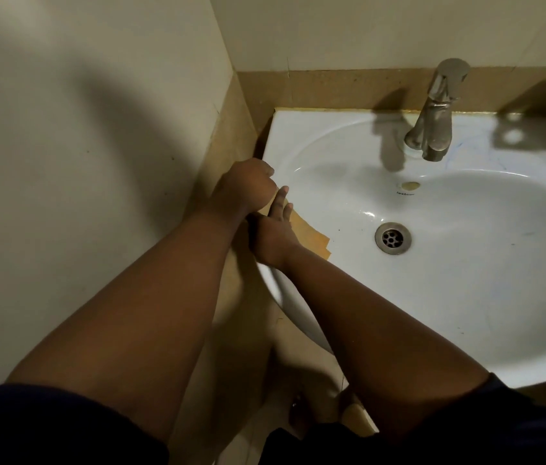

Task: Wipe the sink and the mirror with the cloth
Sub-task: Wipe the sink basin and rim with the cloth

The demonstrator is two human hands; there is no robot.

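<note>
Cloth (pixel 312 238): a tan, folded cloth lies on the left rim of the sink, one corner hanging into the basin; probably it is kept flat so a wide face meets the surface.
Right hand (pixel 273 238): it lies flat on the cloth, fingers stretched forward and pressing it down.
Left hand (pixel 248 184): it is curled like a fist at the rim edge, touching the right fingertips; I cannot tell if it grips the cloth's end.
Sink (pixel 466 297): white, mounted into the wall corner; the wiping seems to begin at this left side.
Mirror: not in view.
Writing: a small dark mark (pixel 405 193) under the overflow hole, too blurred to read.
Tap (pixel 432 112): metal, at the back rim, well apart from both hands.
</note>
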